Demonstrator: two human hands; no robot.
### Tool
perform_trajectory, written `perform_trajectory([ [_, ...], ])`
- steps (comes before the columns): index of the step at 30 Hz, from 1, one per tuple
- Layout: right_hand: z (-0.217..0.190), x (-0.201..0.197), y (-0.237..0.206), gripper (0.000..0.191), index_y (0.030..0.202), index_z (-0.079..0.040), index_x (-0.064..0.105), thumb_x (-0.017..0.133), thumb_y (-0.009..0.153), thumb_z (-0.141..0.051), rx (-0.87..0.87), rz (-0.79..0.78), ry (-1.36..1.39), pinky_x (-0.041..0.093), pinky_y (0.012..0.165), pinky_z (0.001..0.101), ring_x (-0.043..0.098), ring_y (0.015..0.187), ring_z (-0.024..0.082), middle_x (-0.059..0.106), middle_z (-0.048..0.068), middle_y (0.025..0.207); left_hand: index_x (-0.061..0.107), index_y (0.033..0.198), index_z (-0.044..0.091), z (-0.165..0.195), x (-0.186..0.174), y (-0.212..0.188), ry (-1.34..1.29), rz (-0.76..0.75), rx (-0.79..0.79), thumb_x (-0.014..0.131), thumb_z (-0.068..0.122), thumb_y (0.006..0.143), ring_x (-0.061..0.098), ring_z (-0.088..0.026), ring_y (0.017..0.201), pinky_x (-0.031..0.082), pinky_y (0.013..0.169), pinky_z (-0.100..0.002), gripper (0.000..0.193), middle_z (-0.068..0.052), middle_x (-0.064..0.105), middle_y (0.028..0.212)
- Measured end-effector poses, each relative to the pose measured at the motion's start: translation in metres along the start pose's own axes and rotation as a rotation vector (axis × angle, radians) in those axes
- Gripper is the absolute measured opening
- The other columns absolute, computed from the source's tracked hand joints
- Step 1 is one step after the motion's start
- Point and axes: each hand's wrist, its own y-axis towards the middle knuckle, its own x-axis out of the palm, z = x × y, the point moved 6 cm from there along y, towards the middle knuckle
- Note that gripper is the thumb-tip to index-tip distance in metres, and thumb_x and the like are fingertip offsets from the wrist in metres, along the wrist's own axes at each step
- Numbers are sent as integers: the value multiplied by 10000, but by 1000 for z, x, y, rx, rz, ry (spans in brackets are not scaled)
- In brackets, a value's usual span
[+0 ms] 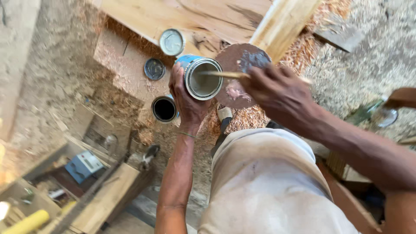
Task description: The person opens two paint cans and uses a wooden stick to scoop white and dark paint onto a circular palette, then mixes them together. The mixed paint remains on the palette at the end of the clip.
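My left hand wraps around a blue can, holding it tilted with its open mouth toward me; pale, thick liquid fills the inside. My right hand is closed on a thin wooden stick whose tip reaches across the can's mouth. Just behind the can lies a round brown disc smeared with grey and pink patches, resting on straw-like shavings. Below my left hand a second can stands open on the ground, dark inside. I count two cans and two loose lids: a pale lid on the edge of a wide plank, and a dark lid on the dusty ground just below it. A lighter beam crosses the plank at an angle. The ground is packed earth covered with sawdust and chips. At lower left, a wooden bench carries a small blue box and a yellow handle.
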Motion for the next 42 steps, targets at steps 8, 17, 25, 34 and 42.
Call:
perform_trajectory([
  [8, -15, 18, 31, 200, 1023, -5, 729, 695, 887, -147, -209, 121, -53, 579, 500, 280, 621, 748, 191, 666, 132, 1047, 206, 1562, 56, 50, 13, 17, -16, -115, 60, 960, 379, 770, 434, -369, 1414, 371, 1222, -496, 1141, -208, 415, 1516],
  [17, 26, 25, -14, 196, 985, -42, 739, 698, 926, -225, -109, 40, 39, 598, 691, 335, 597, 841, 195, 635, 74, 1015, 207, 1553, 64, 59, 48, 18, -50, -253, 120, 1023, 405, 681, 444, -362, 1400, 390, 1213, -475, 1242, -203, 448, 1490],
  [25, 23, 52, -22, 200, 1013, -55, 748, 688, 894, -205, -70, 164, 92, 592, 661, 344, 577, 830, 175, 625, 52, 1053, 226, 1532, 43, 61, 80, 20, 7, -416, 304, 984, 399, 702, 442, -425, 1400, 430, 1206, -509, 1180, -250, 413, 1494],
  [34, 42, 62, -27, 228, 1070, -83, 755, 684, 884, -194, 46, 206, 218, 607, 689, 390, 573, 883, 218, 637, 87, 1080, 204, 1527, 50, 52, 92, 22, 22, -493, 330, 975, 505, 690, 471, -434, 1391, 431, 1210, -491, 1226, -270, 432, 1470],
  [42, 34, 64, -49, 295, 1227, -48, 718, 658, 957, -150, 24, 65, 175, 583, 522, 324, 557, 790, 206, 591, 100, 937, 198, 1528, 48, 49, 99, 19, 67, -502, 387, 942, 599, 704, 441, -443, 1425, 400, 1232, -521, 1239, -279, 416, 1489],
])
